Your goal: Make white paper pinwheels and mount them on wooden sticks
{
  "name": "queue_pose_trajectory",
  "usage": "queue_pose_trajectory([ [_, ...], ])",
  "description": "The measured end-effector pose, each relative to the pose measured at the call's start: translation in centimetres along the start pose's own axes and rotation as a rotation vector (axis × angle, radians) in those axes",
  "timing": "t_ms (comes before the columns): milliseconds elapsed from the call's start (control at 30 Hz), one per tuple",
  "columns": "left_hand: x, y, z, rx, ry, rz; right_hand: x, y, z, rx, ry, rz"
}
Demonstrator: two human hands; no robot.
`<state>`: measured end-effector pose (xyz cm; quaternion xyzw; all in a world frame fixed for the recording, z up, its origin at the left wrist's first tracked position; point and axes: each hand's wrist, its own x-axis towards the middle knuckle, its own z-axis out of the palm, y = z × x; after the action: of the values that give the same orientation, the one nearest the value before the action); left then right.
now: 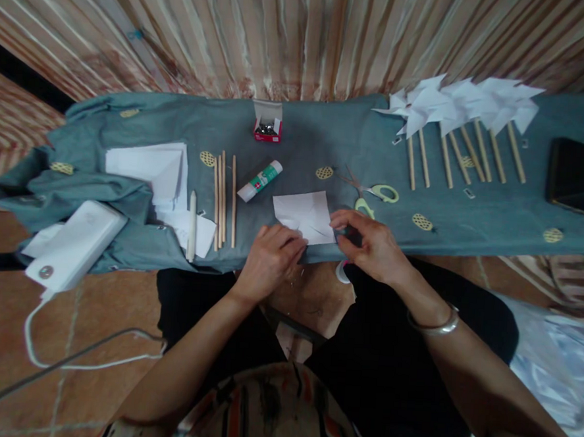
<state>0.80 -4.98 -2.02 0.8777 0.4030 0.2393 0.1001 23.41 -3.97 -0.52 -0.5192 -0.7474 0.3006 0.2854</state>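
A white square of paper (300,209) with cut or crease lines running in from its corners lies flat near the front edge of the cloth-covered table. My left hand (274,254) is closed at its near left corner, fingers curled over the edge. At the right edge my right hand (372,244) has thumb and index finger apart, their tips by the paper. Scissors with pale green handles (383,193) lie just beyond my right hand. A glue stick (261,180) rests to the paper's upper left.
Several paper pinwheels (470,101) on wooden sticks lie at the back right, near a black phone (572,175). Loose sticks (233,202), a white pen (192,225), stacked paper (149,170) and a white power bank (77,245) are leftward. An open box of metal pins (268,130) stands behind.
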Motion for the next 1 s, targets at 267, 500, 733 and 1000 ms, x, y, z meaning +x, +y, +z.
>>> queue_pose_trajectory([
  [267,-0.8,0.0,-0.9,0.009,0.048,0.020,-0.1,0.0,0.1,0.043,-0.149,-0.050],
  [500,-0.9,0.1,-0.9,0.008,0.035,0.019,0.0,-0.1,0.2,0.013,-0.196,-0.076],
  [733,-0.9,0.3,-1.0,0.003,0.033,0.011,0.4,-0.1,1.2,0.132,-0.114,-0.073],
  [1000,-1.0,0.8,0.0,0.007,0.093,-0.010,1.4,-0.3,2.3,0.105,-0.084,-0.069],
])
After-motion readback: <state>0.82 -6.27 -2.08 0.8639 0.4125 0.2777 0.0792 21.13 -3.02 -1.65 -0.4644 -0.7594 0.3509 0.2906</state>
